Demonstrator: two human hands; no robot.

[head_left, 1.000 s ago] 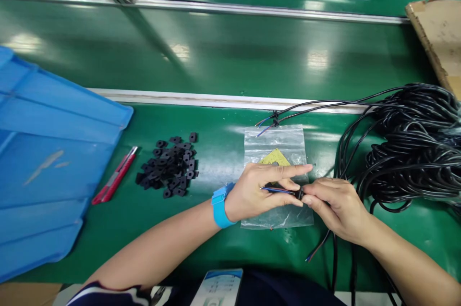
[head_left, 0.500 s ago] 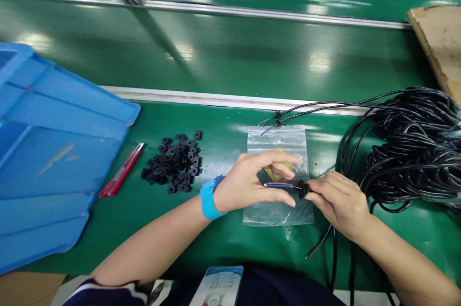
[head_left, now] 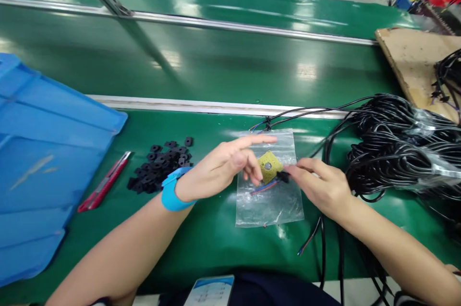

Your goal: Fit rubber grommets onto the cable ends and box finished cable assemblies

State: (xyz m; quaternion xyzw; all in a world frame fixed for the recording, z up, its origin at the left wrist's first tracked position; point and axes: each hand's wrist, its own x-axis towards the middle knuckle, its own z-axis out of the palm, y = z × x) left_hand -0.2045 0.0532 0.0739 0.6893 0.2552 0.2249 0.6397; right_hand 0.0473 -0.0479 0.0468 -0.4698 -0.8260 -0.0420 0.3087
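Note:
My right hand (head_left: 320, 186) pinches the end of a black cable (head_left: 322, 243) just behind a small black square piece (head_left: 283, 176) that sits on the cable. Thin red and blue wires (head_left: 264, 186) stick out past the piece, over a clear plastic bag (head_left: 270, 207). My left hand (head_left: 223, 164), with a blue wrist strap (head_left: 171, 191), hovers just left of the wires. Its fingers are spread and the index finger is stretched out. It holds nothing. A yellow piece (head_left: 269, 165) lies in the bag between my hands.
A pile of small black pieces (head_left: 160, 166) and a red utility knife (head_left: 104, 183) lie to the left, beside a blue bin (head_left: 43, 162). A big bundle of black cables (head_left: 399, 152) fills the right. Two cable ends (head_left: 267, 123) lie behind the bag. Cardboard (head_left: 410, 61) sits far right.
My left hand has let go of the wire ends and opened, drawing slightly left. My right hand has carried the cable end with the black piece a little left.

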